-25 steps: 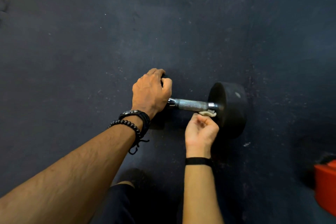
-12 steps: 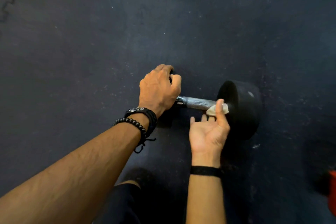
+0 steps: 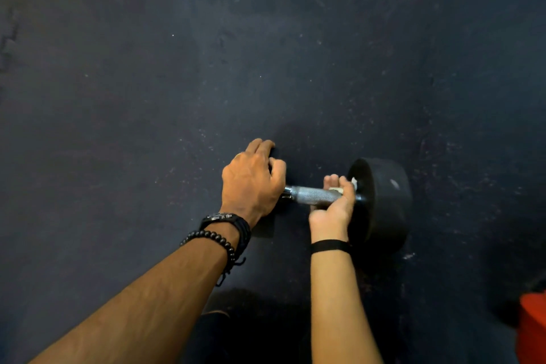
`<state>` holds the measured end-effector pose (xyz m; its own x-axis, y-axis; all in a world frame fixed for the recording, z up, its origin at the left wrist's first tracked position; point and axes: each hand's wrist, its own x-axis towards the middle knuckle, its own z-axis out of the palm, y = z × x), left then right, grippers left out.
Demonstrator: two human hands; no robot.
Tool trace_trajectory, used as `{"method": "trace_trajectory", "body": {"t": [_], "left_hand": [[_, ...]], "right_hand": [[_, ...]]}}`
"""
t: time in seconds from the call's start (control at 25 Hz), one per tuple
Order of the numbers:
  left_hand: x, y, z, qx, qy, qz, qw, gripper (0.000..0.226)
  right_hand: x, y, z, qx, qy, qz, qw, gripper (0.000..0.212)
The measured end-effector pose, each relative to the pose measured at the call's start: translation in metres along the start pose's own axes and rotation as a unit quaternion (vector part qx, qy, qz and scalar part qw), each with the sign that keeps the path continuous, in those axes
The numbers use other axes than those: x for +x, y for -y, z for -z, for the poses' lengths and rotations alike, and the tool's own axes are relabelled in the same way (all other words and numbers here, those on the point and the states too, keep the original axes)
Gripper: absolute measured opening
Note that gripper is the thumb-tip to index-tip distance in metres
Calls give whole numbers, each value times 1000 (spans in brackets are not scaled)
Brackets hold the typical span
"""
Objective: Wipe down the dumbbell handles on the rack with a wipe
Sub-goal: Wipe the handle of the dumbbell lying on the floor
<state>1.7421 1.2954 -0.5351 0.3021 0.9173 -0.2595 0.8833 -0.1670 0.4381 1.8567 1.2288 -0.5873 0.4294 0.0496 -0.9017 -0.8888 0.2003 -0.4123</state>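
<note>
On the dark rubber floor (image 3: 147,97) lies a black dumbbell (image 3: 381,201); the right hand (image 3: 334,207) wraps a white wipe (image 3: 353,183) round its knurled steel handle (image 3: 313,194), mid-wipe, while the left hand (image 3: 251,183) grips the far head. Next, probably slide leftward.

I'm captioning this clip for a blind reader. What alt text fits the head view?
A right hand wraps a pale wipe around a dumbbell's metal handle while the left hand grips the dumbbell's left head, on a dark rubber floor.
</note>
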Motion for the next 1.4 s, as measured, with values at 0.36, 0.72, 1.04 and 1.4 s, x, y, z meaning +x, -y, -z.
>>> {"method": "trace_trajectory", "body": {"t": [0.36, 0.72, 1.04, 1.4], "left_hand": [[-1, -3, 5, 4, 59, 8, 998, 57], [20, -11, 10, 27, 60, 30, 997, 47], [8, -9, 11, 1, 72, 18, 997, 54], [-14, -8, 13, -21, 92, 33, 995, 61]], "right_hand": [[-43, -19, -2, -68, -199, 113, 971, 29], [-33, 17, 7, -46, -156, -86, 983, 28], [-64, 28, -9, -180, -135, -59, 973, 30], [-19, 107, 8, -684, 162, 575, 418, 24]]}}
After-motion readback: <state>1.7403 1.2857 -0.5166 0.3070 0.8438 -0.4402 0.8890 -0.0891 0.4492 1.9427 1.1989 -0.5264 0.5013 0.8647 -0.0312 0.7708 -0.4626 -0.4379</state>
